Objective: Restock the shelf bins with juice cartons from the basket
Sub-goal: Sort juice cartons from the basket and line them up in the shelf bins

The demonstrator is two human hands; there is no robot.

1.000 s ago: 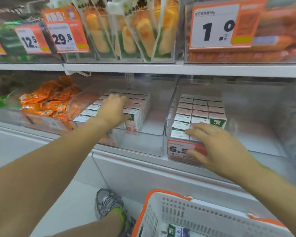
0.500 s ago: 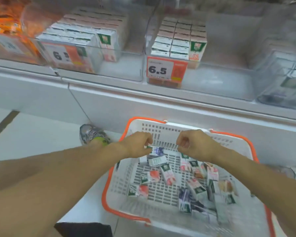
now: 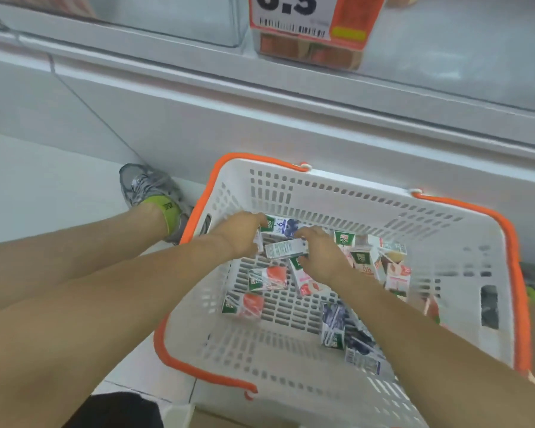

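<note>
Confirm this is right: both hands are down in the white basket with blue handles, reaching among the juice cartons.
Not quite: the handles are orange, not blue. The head view shows the white basket with orange handles, and both the left hand and the right hand are down inside it among the juice cartons.

At the top of your view, the orange-and-white price tag (image 3: 314,17) clipped to the front of the clear shelf bin (image 3: 309,54) reads "6.5", its digits cut off at the upper edge; beneath them runs a barcode, not legible. In the basket (image 3: 291,186), the blue carton (image 3: 280,225) at your left hand (image 3: 240,234) shows "100%" on a green panel and a large "6". A green-topped carton (image 3: 344,237) also reads "100%". Other print on the cartons is too blurred to read.
</note>
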